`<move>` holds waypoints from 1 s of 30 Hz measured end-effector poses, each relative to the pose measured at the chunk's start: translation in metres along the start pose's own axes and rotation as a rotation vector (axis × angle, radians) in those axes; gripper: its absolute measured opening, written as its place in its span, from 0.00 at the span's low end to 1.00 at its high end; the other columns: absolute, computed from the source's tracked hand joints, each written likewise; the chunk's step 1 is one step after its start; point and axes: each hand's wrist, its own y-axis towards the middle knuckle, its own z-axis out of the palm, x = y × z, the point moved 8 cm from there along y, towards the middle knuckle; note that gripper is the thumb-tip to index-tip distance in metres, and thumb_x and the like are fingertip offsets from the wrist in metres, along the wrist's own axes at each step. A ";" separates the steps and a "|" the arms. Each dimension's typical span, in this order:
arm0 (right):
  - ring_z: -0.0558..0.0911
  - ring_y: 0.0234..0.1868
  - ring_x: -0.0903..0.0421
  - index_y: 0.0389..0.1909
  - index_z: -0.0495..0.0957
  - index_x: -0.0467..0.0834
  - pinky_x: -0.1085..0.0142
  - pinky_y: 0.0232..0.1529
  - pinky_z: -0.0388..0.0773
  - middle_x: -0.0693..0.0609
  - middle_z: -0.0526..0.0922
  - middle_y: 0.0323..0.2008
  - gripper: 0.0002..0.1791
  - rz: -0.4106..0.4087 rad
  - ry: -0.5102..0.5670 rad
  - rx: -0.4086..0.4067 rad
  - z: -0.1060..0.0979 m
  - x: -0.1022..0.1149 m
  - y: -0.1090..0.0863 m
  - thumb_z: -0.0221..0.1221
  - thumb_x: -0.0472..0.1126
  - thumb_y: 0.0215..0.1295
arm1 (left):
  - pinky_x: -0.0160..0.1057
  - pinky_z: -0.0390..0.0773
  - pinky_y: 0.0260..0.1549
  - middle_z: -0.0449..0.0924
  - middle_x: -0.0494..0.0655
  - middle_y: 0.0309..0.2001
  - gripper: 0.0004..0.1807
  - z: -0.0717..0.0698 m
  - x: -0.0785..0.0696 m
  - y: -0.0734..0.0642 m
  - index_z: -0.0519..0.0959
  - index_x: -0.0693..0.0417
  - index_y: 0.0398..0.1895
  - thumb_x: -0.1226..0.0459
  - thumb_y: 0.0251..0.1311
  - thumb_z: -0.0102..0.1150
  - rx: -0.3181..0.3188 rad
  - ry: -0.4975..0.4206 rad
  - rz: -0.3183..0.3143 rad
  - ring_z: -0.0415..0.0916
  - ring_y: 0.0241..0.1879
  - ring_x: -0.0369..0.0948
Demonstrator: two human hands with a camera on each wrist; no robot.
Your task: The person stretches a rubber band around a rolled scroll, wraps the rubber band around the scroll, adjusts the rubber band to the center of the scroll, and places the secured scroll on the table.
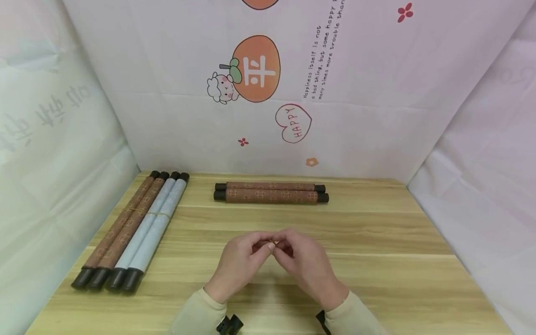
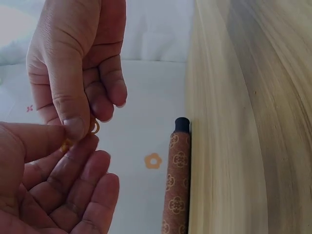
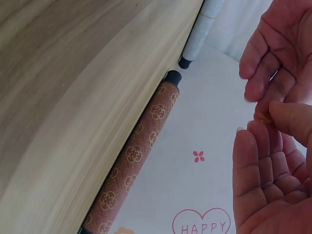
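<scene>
In the head view my left hand (image 1: 237, 264) and right hand (image 1: 309, 263) meet over the middle of the table. Between their fingertips is a small yellow rubber band (image 2: 94, 127), mostly hidden by the fingers. The left wrist view shows the left thumb and fingers pinching one side of it, while the right thumb and fingers pinch the other. A bit of the band also peeks out beside the thumb in the right wrist view. Beyond the hands, two brown patterned scrolls (image 1: 272, 195) with black end caps lie side by side, parallel to the back wall.
On the left lie two longer brown scrolls (image 1: 121, 225) beside two light blue scrolls (image 1: 152, 223), the blue pair circled by a thin band (image 1: 158, 214). The wooden table (image 1: 377, 251) is bounded by a printed white cloth (image 1: 356, 130) at the back and white sheets on both sides.
</scene>
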 end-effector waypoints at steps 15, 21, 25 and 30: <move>0.82 0.33 0.70 0.45 0.86 0.50 0.71 0.34 0.83 0.62 0.86 0.35 0.12 0.050 0.037 -0.021 -0.006 -0.005 -0.002 0.72 0.35 0.62 | 0.33 0.85 0.40 0.89 0.35 0.42 0.12 -0.007 0.002 0.001 0.86 0.48 0.54 0.63 0.72 0.63 -0.031 0.015 0.000 0.84 0.39 0.30; 0.82 0.33 0.69 0.44 0.86 0.51 0.72 0.33 0.81 0.59 0.86 0.36 0.13 0.046 0.018 -0.021 -0.010 -0.005 -0.002 0.72 0.33 0.62 | 0.33 0.84 0.40 0.88 0.36 0.41 0.12 -0.006 0.004 -0.002 0.87 0.48 0.54 0.62 0.72 0.63 -0.020 0.048 0.005 0.84 0.39 0.32; 0.79 0.31 0.69 0.44 0.86 0.49 0.72 0.32 0.80 0.59 0.86 0.37 0.11 0.020 0.009 -0.030 -0.012 -0.003 -0.003 0.70 0.33 0.64 | 0.33 0.84 0.40 0.88 0.36 0.42 0.12 -0.006 0.005 -0.004 0.86 0.50 0.55 0.63 0.72 0.63 -0.008 0.051 -0.001 0.83 0.39 0.31; 0.75 0.30 0.69 0.46 0.85 0.48 0.73 0.31 0.78 0.60 0.84 0.37 0.09 -0.014 0.005 -0.039 -0.014 -0.001 -0.004 0.68 0.34 0.67 | 0.33 0.83 0.40 0.88 0.35 0.41 0.12 -0.008 0.005 -0.006 0.87 0.50 0.54 0.64 0.70 0.63 -0.032 0.053 0.005 0.82 0.39 0.31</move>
